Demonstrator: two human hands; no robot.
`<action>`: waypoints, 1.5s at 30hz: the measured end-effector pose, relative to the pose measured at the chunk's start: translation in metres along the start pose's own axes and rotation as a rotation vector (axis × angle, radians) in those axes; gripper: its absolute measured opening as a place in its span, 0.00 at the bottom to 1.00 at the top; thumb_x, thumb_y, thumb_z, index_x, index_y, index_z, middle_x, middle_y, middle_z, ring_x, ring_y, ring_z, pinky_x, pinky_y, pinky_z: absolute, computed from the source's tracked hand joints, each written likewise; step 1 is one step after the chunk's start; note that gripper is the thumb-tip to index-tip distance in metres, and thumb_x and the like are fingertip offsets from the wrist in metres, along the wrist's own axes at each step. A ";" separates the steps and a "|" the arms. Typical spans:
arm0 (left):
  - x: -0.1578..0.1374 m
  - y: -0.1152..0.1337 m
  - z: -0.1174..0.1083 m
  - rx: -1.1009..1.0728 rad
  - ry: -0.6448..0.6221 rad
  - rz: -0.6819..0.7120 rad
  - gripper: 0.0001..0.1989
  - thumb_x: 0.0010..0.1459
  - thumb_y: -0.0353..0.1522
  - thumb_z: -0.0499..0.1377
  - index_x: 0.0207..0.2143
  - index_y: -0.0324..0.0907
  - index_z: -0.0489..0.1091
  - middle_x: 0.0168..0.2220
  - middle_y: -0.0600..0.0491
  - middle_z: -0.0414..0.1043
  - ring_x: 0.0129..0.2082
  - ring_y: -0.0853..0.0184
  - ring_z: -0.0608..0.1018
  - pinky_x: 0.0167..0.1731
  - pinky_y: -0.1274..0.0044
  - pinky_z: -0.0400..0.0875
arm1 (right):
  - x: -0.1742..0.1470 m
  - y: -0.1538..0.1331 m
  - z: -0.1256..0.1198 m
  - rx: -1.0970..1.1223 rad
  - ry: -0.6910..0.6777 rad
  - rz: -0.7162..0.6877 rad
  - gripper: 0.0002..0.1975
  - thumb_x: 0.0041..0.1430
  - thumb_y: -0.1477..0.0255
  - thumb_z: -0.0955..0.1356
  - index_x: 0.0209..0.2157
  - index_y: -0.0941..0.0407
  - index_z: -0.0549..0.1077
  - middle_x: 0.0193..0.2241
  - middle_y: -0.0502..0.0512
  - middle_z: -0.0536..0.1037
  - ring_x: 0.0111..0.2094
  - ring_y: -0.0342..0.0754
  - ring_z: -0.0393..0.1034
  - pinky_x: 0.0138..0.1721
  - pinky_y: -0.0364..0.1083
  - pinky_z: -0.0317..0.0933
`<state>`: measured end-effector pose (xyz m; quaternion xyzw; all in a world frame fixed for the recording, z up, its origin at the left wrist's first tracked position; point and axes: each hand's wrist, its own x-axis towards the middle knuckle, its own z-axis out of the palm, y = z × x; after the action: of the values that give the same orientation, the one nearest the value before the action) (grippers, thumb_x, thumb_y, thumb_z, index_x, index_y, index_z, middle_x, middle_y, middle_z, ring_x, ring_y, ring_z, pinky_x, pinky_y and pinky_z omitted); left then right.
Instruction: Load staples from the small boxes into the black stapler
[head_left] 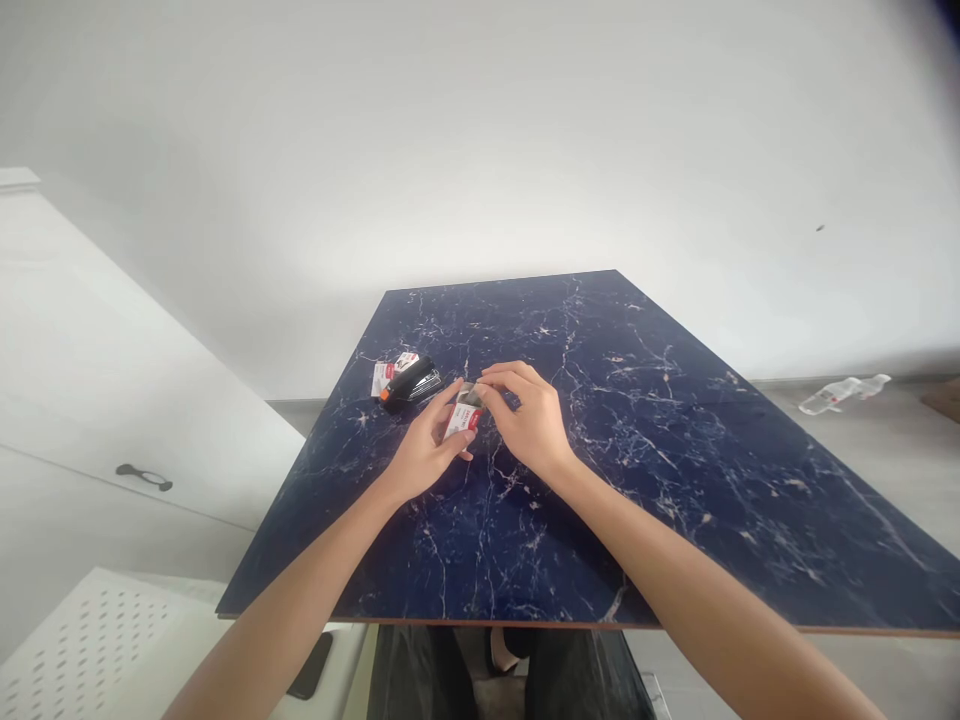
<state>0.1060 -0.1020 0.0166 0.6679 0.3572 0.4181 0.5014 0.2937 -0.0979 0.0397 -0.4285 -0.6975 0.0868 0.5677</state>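
Observation:
My left hand (pixel 429 450) is wrapped round a small red-and-white staple box (pixel 460 420), holding it tilted above the table. At the box's upper end a greyish part shows. There the thumb and fingers of my right hand (pixel 525 410) are pinched together; whether they grip a flap or some contents, I cannot tell. Just beyond my left hand lies a black stapler (pixel 411 384) with an orange tip. Behind it, partly covered, are red-and-white cards or small boxes (pixel 383 374).
The dark blue marble-patterned table (pixel 600 400) meets a white wall (pixel 480 150) at the back. A white cabinet (pixel 112 380) stands to the left. A phone (pixel 311 668) lies below the front edge, and a clear plastic bottle (pixel 841 394) is on the floor at right.

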 end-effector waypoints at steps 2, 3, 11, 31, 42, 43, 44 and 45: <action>0.000 0.000 0.000 -0.009 0.010 -0.008 0.39 0.62 0.39 0.66 0.71 0.52 0.53 0.47 0.48 0.74 0.39 0.62 0.77 0.35 0.66 0.84 | 0.000 -0.003 -0.001 -0.009 -0.006 -0.035 0.06 0.67 0.73 0.68 0.38 0.54 0.79 0.42 0.56 0.81 0.44 0.52 0.74 0.48 0.52 0.70; 0.001 0.000 0.001 -0.014 0.008 -0.016 0.39 0.62 0.39 0.66 0.71 0.52 0.53 0.47 0.48 0.74 0.39 0.62 0.77 0.35 0.66 0.84 | 0.000 -0.004 -0.001 -0.019 -0.005 -0.060 0.07 0.68 0.73 0.68 0.39 0.54 0.79 0.41 0.56 0.81 0.44 0.52 0.74 0.48 0.53 0.70; -0.001 0.004 -0.001 -0.057 0.019 -0.025 0.43 0.62 0.39 0.65 0.73 0.55 0.47 0.48 0.48 0.72 0.44 0.59 0.78 0.35 0.66 0.85 | 0.001 0.001 -0.001 -0.050 -0.035 -0.107 0.07 0.68 0.74 0.67 0.38 0.54 0.79 0.40 0.57 0.81 0.44 0.53 0.73 0.47 0.53 0.69; -0.003 0.001 0.003 -0.038 0.089 -0.097 0.42 0.62 0.40 0.65 0.73 0.50 0.50 0.51 0.45 0.73 0.40 0.59 0.79 0.30 0.67 0.84 | -0.009 0.003 0.005 -0.277 -0.210 -0.228 0.14 0.71 0.77 0.62 0.48 0.57 0.78 0.51 0.62 0.78 0.47 0.55 0.72 0.45 0.52 0.73; 0.000 0.007 -0.005 -0.025 0.119 -0.156 0.35 0.64 0.40 0.63 0.69 0.47 0.55 0.40 0.52 0.73 0.25 0.70 0.76 0.24 0.74 0.80 | -0.009 0.001 0.005 0.073 -0.310 -0.021 0.13 0.67 0.78 0.65 0.49 0.53 0.76 0.51 0.58 0.78 0.44 0.49 0.77 0.44 0.50 0.74; 0.000 0.007 -0.006 -0.015 0.111 -0.145 0.34 0.64 0.40 0.63 0.68 0.48 0.55 0.41 0.52 0.73 0.26 0.69 0.77 0.25 0.74 0.80 | -0.009 0.000 0.005 0.107 -0.292 0.030 0.14 0.67 0.77 0.65 0.50 0.53 0.75 0.49 0.57 0.79 0.43 0.48 0.77 0.43 0.48 0.74; 0.000 0.007 -0.006 -0.008 0.105 -0.136 0.35 0.64 0.40 0.63 0.69 0.49 0.54 0.42 0.52 0.73 0.28 0.69 0.77 0.25 0.74 0.80 | -0.008 0.000 0.005 0.125 -0.284 0.059 0.14 0.66 0.77 0.66 0.51 0.53 0.74 0.48 0.57 0.80 0.42 0.47 0.77 0.42 0.48 0.74; -0.001 0.008 -0.006 -0.002 0.099 -0.131 0.36 0.64 0.40 0.63 0.70 0.50 0.53 0.42 0.52 0.73 0.28 0.68 0.77 0.26 0.74 0.80 | -0.007 -0.001 0.004 0.126 -0.285 0.066 0.14 0.66 0.77 0.66 0.51 0.53 0.75 0.46 0.56 0.80 0.41 0.47 0.78 0.41 0.47 0.74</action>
<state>0.1004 -0.1022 0.0247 0.6213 0.4241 0.4174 0.5098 0.2898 -0.1019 0.0337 -0.3979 -0.7499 0.2089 0.4855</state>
